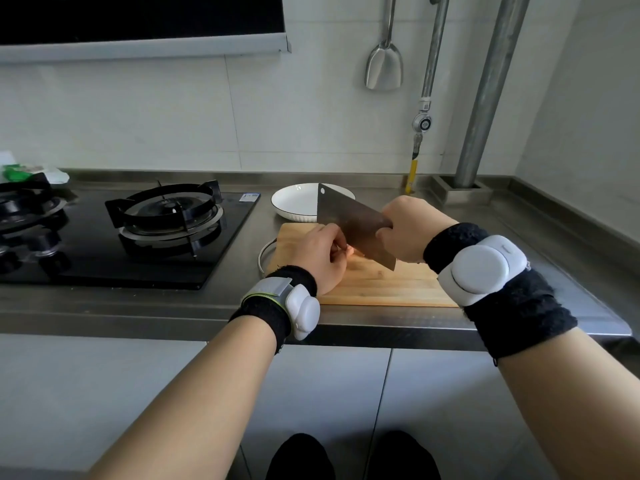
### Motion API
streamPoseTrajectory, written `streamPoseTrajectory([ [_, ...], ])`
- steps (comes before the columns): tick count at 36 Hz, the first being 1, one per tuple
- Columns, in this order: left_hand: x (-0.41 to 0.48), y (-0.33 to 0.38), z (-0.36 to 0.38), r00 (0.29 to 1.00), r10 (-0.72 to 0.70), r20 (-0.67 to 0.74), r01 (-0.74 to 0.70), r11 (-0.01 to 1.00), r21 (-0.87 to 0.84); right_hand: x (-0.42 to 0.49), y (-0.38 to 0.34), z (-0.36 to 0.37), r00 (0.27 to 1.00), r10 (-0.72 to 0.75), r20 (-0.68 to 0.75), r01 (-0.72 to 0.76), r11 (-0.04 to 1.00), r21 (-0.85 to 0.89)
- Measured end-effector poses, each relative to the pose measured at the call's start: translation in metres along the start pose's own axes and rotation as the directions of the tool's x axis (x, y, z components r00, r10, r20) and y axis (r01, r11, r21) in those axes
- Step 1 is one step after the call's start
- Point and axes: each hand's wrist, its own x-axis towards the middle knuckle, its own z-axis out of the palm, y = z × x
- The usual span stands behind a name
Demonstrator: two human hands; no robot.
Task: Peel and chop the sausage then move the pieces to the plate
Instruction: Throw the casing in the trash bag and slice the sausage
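Note:
A wooden cutting board (381, 285) lies on the steel counter. My left hand (320, 256) rests on the board's left part, fingers curled over the pinkish sausage (351, 251), of which only a small end shows. My right hand (410, 230) grips the handle of a broad cleaver (349, 223); its blade stands tilted, edge down on the board right beside my left fingers. The white plate (294, 202) sits just behind the board, partly hidden by the blade.
A black gas hob (166, 216) with two burners fills the counter's left. A wire ring (264, 256) pokes out from under the board's left edge. A metal spatula (384, 64) hangs on the tiled wall; pipes (485, 98) stand at the back right.

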Motion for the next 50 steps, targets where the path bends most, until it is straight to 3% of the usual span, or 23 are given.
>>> streamPoseTrajectory([
  [38, 0.001, 0.001, -0.003, 1.0, -0.002, 0.031, 0.0, 0.999, 0.038, -0.003, -0.016, 0.004, 0.994, 0.035, 0.105, -0.032, 0.999, -0.033],
  [50, -0.001, 0.004, -0.004, 0.995, -0.098, 0.01, 0.098, 0.995, -0.006, -0.006, -0.01, 0.004, 0.993, 0.045, 0.111, -0.047, 0.999, 0.009],
])
